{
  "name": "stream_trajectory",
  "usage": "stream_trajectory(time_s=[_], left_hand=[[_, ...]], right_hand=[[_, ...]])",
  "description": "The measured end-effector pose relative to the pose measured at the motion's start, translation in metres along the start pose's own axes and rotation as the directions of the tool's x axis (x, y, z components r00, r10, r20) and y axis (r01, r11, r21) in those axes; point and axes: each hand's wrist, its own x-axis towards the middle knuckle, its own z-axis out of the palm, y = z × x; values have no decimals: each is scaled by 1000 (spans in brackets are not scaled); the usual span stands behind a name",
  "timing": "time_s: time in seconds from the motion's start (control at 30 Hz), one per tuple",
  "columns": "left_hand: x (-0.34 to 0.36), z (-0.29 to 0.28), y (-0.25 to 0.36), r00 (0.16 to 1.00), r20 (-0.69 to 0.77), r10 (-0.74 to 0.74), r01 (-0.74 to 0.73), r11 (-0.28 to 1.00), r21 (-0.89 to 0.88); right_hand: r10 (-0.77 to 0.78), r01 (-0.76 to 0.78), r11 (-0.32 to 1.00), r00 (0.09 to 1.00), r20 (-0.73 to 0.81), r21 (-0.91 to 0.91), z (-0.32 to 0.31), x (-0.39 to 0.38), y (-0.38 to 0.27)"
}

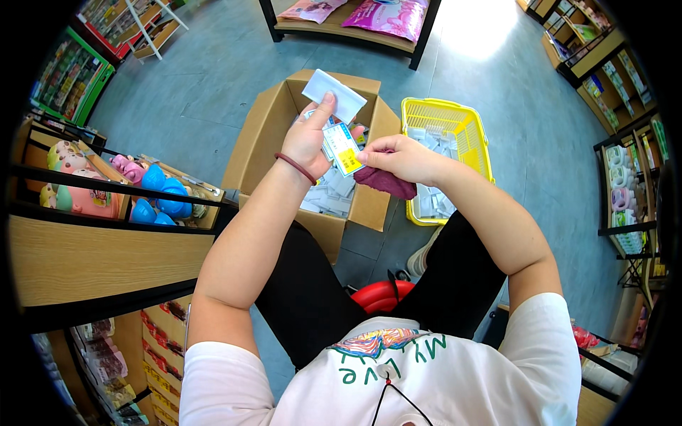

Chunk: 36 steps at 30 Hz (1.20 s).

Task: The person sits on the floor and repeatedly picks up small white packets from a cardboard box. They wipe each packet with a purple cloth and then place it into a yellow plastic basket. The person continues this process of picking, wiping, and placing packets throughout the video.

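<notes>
My left hand [310, 136] grips a white price tag holder [334, 96], its thumb pressed on the face. Below that holder, a price label [342, 147] in blue, white and yellow shows between my two hands. My right hand [399, 157] is closed, with finger and thumb at the label's lower edge and a dark maroon cloth [385, 182] bunched under the fingers. Both hands are above an open cardboard box [266, 135] holding many pale tag holders [332, 193]. Whether the label sits inside a second holder I cannot tell.
Right of the box stands a yellow plastic basket [474, 135] with more pale holders inside. A wooden shelf with toys [106, 245] is close on my left. Ahead is a low rack [341, 32] with pink bags. Shelves [621, 177] line the right.
</notes>
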Motion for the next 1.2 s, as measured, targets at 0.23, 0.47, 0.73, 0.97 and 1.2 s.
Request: stream_trajectory(time_s=[0.23,0.47,0.73,0.97,1.2], left_hand=[[-1,0,-3,997,40,-71,70,997,28],[-4,6,-5,999,27,-35,34,998,43],[-4,10,-10,1000,23,-10,9,999,49],[-2,3,-9,999,44,-18,12,992,124],[-3,1,-7,999,-35,-15,20,988,150]], right_hand=[[-37,40,998,997,-70,52,4,1,-1],[-49,48,999,992,-117,-10,6,4,-2],[-19,33,995,989,-150,91,13,10,4],[-29,24,999,988,-153,-30,12,11,3],[-125,167,976,956,-267,139,-19,0,-1]])
